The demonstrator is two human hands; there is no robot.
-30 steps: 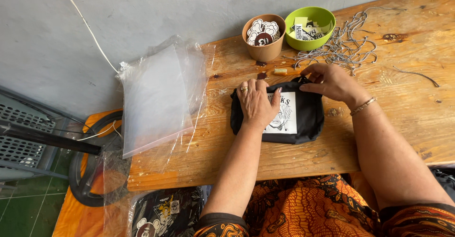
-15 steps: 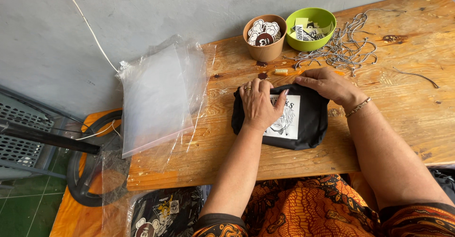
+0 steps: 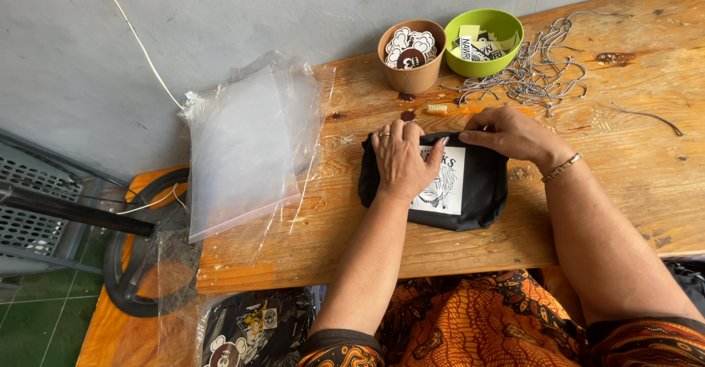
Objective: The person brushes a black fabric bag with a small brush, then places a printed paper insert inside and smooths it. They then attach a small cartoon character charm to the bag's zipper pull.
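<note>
We see the left hand (image 3: 400, 163) lying flat with its fingers spread on the left half of a folded black garment (image 3: 481, 191), palm pressing down on the cloth and partly covering the white printed panel (image 3: 444, 183) on its front. The right hand (image 3: 514, 133) rests on the garment's upper right edge, fingers drawn close together and curled over the fold; whether it pinches the cloth or only presses on it we cannot tell. A thin bracelet (image 3: 562, 167) circles the right wrist and a ring sits on a left finger.

The garment lies on the wooden table (image 3: 631, 191), near the front edge and just ahead of the person's lap, which is covered by orange patterned cloth (image 3: 477, 315). Behind the hands stands a brown cup (image 3: 412, 57) filled with round black-and-white stickers, and just to its right a green bowl (image 3: 485, 41) holding paper tags. A heap of grey cords (image 3: 540, 73) spreads beside the bowl, with one loose cord (image 3: 646, 116) lying apart further right. A small orange piece (image 3: 437, 108) lies between the cup and the garment.

On the left end of the table a stack of clear plastic bags (image 3: 242, 146) overhangs the edge. Below the table, a bagged dark printed item (image 3: 253, 330) sits near the floor
</note>
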